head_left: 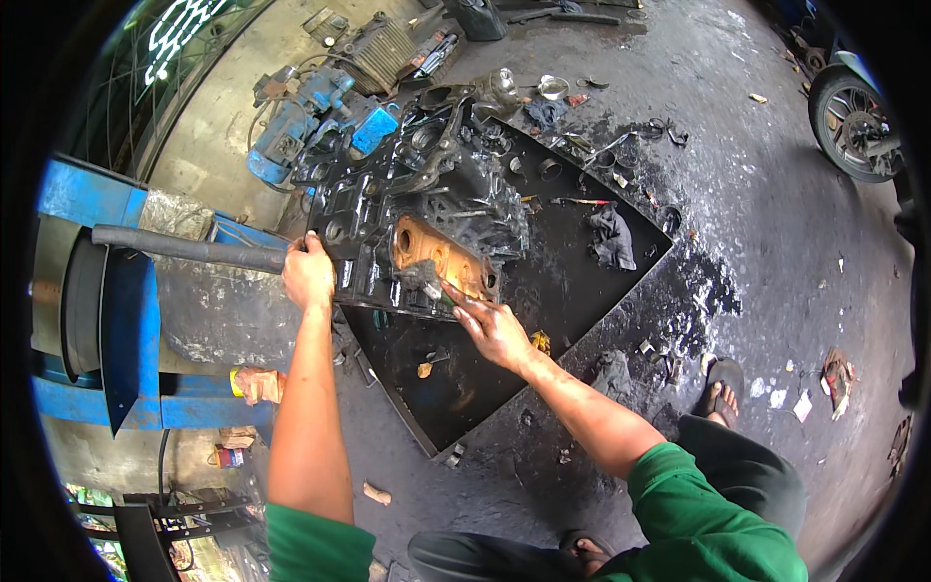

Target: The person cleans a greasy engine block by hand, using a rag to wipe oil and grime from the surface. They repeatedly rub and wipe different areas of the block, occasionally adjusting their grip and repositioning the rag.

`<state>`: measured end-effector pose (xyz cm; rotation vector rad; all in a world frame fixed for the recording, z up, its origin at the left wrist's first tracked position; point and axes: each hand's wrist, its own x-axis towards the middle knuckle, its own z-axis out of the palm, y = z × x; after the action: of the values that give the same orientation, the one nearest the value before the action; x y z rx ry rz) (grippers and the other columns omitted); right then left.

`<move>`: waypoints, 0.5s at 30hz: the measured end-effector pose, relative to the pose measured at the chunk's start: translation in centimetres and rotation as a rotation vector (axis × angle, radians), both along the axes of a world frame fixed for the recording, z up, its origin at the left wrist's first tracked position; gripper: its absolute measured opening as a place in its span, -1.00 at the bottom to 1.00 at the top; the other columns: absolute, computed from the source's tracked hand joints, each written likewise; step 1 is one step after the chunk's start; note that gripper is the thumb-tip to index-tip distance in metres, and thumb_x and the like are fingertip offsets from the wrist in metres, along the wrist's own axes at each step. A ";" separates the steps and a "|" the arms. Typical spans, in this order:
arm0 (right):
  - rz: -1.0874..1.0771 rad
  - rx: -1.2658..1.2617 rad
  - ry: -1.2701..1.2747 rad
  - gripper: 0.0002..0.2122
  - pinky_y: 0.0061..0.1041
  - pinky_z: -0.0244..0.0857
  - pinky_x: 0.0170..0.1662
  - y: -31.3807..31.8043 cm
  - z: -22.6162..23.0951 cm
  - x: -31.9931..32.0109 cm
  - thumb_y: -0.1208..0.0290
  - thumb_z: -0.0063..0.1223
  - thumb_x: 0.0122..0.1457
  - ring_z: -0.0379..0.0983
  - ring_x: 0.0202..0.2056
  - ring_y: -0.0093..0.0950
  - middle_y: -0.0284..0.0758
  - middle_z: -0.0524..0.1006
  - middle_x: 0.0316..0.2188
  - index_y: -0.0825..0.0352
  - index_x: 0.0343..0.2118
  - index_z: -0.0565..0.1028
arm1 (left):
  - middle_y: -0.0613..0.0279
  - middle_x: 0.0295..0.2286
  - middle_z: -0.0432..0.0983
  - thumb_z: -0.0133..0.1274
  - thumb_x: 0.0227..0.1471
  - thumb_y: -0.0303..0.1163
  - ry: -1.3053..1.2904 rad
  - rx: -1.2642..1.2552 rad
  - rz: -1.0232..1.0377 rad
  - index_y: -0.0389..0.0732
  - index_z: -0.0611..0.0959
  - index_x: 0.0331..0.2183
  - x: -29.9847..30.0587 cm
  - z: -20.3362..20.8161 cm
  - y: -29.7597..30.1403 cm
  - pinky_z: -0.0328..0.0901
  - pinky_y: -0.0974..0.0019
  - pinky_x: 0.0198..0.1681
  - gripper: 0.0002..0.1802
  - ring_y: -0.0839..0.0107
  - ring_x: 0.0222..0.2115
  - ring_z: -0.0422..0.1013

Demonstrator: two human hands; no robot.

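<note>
1. The engine block (417,204) is stood on a black tray (572,281) on the floor.
2. Its left edge is gripped by the left hand (308,274), fingers curled.
3. The right hand (493,330), fingers extended together, is pressed against the orange plate (441,260).
4. A dark rag (613,238) and loose parts are scattered behind; a blue machine (320,112) is stood beyond.

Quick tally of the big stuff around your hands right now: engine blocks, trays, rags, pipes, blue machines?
Black greasy engine block with orange-brown face, left hand on its edge, right hand at its face: 1
Black flat metal tray beneath it: 1
Dark crumpled rag in the tray: 1
Grey pipe by the left hand: 1
Blue motor machine: 1
Total: 5
</note>
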<state>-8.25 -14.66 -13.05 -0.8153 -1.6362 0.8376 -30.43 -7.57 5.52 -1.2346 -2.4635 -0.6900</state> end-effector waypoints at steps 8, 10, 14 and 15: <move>0.079 -0.393 -0.468 -0.58 -0.18 0.44 -0.21 -2.2 -5.3 2.9 0.28 -0.12 0.32 0.54 -0.31 -0.14 -0.13 0.56 -0.37 0.00 0.24 0.28 | -0.12 -0.21 0.60 -0.06 0.13 0.05 -0.001 -0.005 0.005 -0.18 0.66 -0.12 -0.7 -0.3 0.3 0.31 -0.01 -0.01 -0.47 -0.10 -0.11 0.48; 0.011 -0.419 -0.231 -0.59 -0.14 0.44 -0.20 -2.3 -3.8 1.9 0.27 -0.12 0.32 0.55 -0.29 -0.10 -0.09 0.58 -0.35 -0.03 0.24 0.28 | -0.13 -0.20 0.59 -0.06 0.13 0.06 0.014 -0.007 -0.008 -0.19 0.67 -0.13 -1.0 -0.3 0.4 0.31 -0.01 -0.02 -0.46 -0.11 -0.11 0.48; -0.097 -0.255 0.042 -0.58 -0.14 0.45 -0.25 -2.7 -0.8 -2.2 0.29 -0.10 0.32 0.55 -0.29 -0.05 -0.01 0.57 -0.31 0.08 0.23 0.27 | -0.14 -0.20 0.59 -0.08 0.13 0.09 0.030 -0.016 -0.035 -0.21 0.67 -0.14 -1.8 -0.5 0.5 0.31 -0.01 -0.03 -0.43 -0.11 -0.12 0.48; -0.102 -0.362 0.020 -0.59 -0.10 0.43 -0.25 -3.1 -0.6 -2.8 0.29 -0.12 0.32 0.53 -0.30 -0.01 0.01 0.57 -0.32 0.09 0.23 0.28 | -0.15 -0.19 0.58 -0.08 0.13 0.09 0.023 -0.023 -0.041 -0.21 0.67 -0.14 -1.9 -0.5 0.6 0.31 -0.01 -0.03 -0.43 -0.11 -0.11 0.48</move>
<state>-11.08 -17.77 -13.69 -1.1278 -1.4308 1.0819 -32.34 -6.97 5.04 -1.2979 -2.4405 -0.6555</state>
